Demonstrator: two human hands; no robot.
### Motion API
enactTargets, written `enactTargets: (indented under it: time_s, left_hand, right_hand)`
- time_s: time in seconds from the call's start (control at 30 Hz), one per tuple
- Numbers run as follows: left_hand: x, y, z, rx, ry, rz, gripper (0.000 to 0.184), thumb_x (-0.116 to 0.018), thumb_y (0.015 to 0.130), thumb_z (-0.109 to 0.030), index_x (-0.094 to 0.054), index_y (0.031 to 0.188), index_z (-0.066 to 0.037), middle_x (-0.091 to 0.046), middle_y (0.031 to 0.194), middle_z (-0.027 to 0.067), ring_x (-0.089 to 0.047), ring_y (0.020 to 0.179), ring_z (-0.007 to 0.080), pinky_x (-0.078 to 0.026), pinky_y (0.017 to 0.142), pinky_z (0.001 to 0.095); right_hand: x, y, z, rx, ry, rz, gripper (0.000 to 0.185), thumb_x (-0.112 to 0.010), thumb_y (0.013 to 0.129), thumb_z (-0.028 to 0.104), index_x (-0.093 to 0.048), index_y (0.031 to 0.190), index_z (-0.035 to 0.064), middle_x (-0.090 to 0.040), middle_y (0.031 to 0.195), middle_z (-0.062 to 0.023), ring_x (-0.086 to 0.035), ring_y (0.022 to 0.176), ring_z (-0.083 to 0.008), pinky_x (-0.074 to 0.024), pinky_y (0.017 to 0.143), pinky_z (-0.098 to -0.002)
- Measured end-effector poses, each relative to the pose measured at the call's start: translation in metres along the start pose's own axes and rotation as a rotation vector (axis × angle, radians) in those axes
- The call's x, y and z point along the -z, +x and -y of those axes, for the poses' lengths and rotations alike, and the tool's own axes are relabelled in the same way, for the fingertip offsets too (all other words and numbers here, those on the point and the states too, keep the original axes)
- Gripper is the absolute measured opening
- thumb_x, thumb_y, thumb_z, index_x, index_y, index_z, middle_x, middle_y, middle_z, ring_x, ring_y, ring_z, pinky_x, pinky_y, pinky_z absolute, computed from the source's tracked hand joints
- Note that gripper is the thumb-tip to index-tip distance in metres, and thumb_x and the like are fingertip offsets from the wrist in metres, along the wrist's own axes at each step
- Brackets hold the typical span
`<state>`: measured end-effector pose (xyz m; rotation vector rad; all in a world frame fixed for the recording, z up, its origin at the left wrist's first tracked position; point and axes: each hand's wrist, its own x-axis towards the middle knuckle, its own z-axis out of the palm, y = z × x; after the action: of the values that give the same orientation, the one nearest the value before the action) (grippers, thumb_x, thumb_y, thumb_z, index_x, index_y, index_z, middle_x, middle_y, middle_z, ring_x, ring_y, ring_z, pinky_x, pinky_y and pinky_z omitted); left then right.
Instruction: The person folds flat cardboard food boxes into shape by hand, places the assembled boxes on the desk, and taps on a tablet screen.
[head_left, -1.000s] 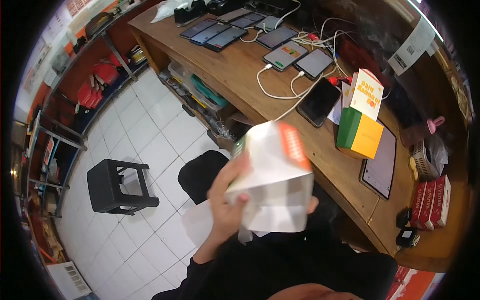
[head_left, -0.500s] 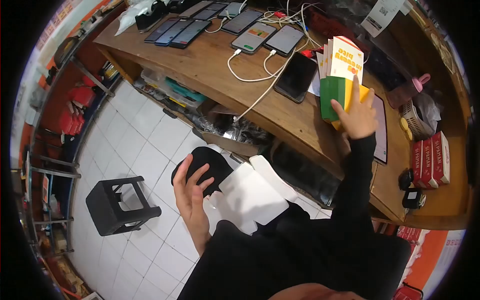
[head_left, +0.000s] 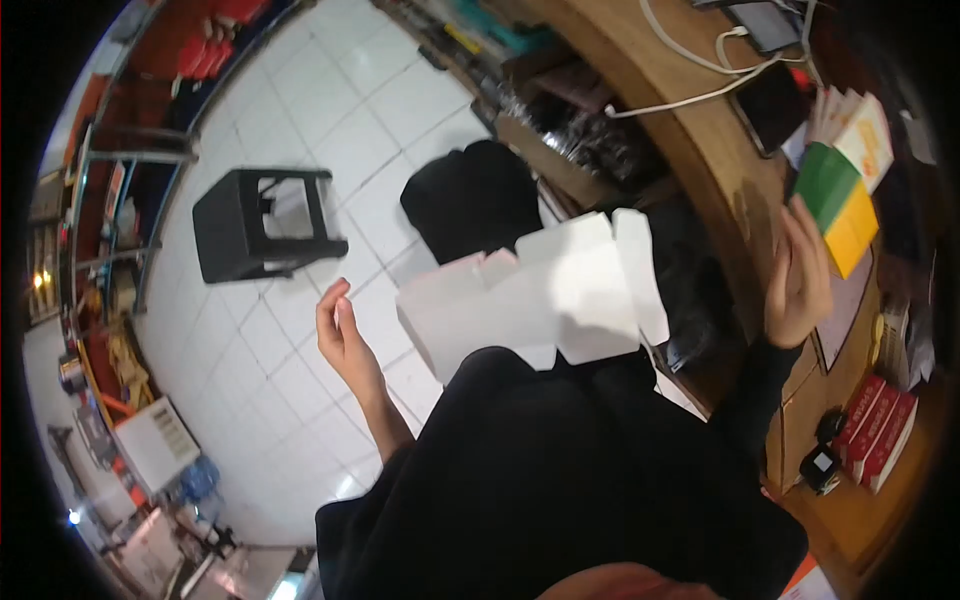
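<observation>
Your left hand [head_left: 348, 342] is empty, fingers loosely curled; your right [head_left: 797, 285] hangs relaxed by the green-and-yellow cartons [head_left: 838, 198] (contact is hard to judge). Shifting your lap [head_left: 530, 430] could spill the unheld white carton sheet [head_left: 500, 315].

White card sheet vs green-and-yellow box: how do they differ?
Colour: the white card sheet shows a mostly plain pale face; the green-and-yellow box shows bold coloured sides.
Shape: the sheet is opened out into broad panels; the box is folded up, with pale flaps fanned at one end.
Place: the sheet lies over the black clothing; the box is on the desk.
Shared: both have flaps.
</observation>
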<state>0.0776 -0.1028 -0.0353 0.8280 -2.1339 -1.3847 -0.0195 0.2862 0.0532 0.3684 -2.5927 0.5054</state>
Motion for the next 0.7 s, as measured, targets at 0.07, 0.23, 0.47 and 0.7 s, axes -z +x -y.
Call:
enactTargets:
  time_s: [0.07,0.23,0.47,0.7]
  left_hand:
    - [0.014,-0.010,0.023,0.092,0.108,0.074,0.026,-0.044,0.088,-0.021,-0.054,0.099,0.001,-0.055,0.103,0.0116,-0.049,0.100,0.0197,-0.035,0.087,0.0299]
    - [0.007,-0.047,0.045,0.493,-0.007,0.339,0.045,-0.038,0.090,-0.036,-0.039,0.119,-0.002,-0.047,0.115,0.0143,-0.045,0.106,0.0219,-0.034,0.090,0.0296]
    - [-0.006,-0.070,0.028,0.450,0.031,0.413,0.063,-0.041,0.088,-0.034,-0.015,0.133,0.002,-0.026,0.133,0.0244,-0.029,0.123,0.0287,-0.025,0.098,0.0321]
    - [0.006,-0.071,0.045,0.297,0.224,0.245,0.058,-0.066,0.072,-0.025,-0.036,0.118,-0.007,-0.022,0.137,0.0166,-0.025,0.124,0.0291,-0.025,0.098,0.0413]
  right_hand:
    - [-0.013,-0.014,0.034,0.016,0.160,0.009,0.026,-0.050,0.071,-0.010,-0.061,0.093,-0.0008,-0.062,0.092,-0.0140,-0.059,0.088,-0.0266,-0.0448,0.079,-0.0301]
    - [-0.079,-0.080,0.060,-0.238,0.136,0.425,0.080,-0.065,0.070,0.017,-0.018,0.130,-0.0052,-0.024,0.133,-0.0248,-0.025,0.122,-0.0398,-0.0206,0.097,-0.0486]
    - [-0.072,-0.105,0.093,-0.037,0.042,0.543,0.078,-0.061,0.067,0.005,-0.017,0.131,-0.0057,-0.019,0.135,-0.0244,-0.017,0.126,-0.0405,-0.0134,0.098,-0.0560]
    - [-0.041,-0.072,0.051,-0.318,0.714,0.724,0.011,-0.061,0.076,0.007,-0.059,0.082,-0.0020,-0.058,0.063,-0.0130,-0.059,0.055,-0.0146,-0.0409,0.049,-0.0224]
